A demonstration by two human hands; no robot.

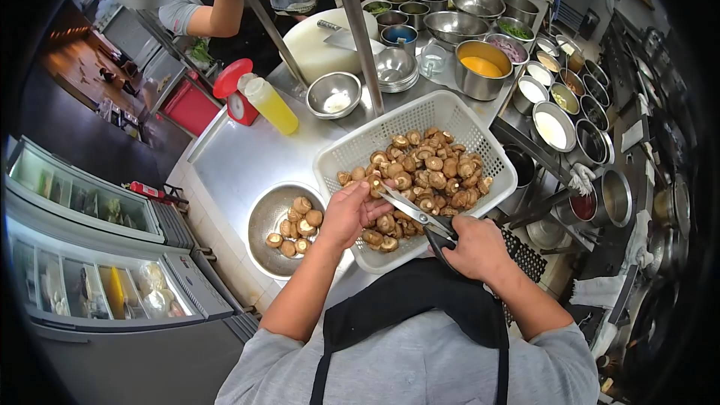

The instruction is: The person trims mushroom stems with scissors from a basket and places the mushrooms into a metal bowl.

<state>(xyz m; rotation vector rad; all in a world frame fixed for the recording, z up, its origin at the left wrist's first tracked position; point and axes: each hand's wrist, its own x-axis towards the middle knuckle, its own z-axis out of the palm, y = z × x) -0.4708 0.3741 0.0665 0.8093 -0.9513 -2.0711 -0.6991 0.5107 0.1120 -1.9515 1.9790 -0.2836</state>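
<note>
My left hand (pixel 351 212) pinches a brown mushroom (pixel 376 187) over the near left part of a white perforated basket (pixel 341 156). In my right hand (pixel 477 247) is a pair of scissors (pixel 411 211) with black handles, its blades reaching to the mushroom in my left fingers. A heap of mushrooms (pixel 439 169) with brown caps and pale stems lies in the basket. To the left, a steel bowl (pixel 259 214) holds several more mushrooms (pixel 306 219), some with pale round cut stem ends facing up.
Behind the basket stand a small steel bowl (pixel 334 95), a yellow squeeze bottle (pixel 271 105), a red scale (pixel 238 94), stacked bowls (pixel 396 67) and a pot of orange liquid (pixel 481 67). A knife (pixel 346 39) rests on a round white board (pixel 307 41). Another person (pixel 217 19) stands across the counter.
</note>
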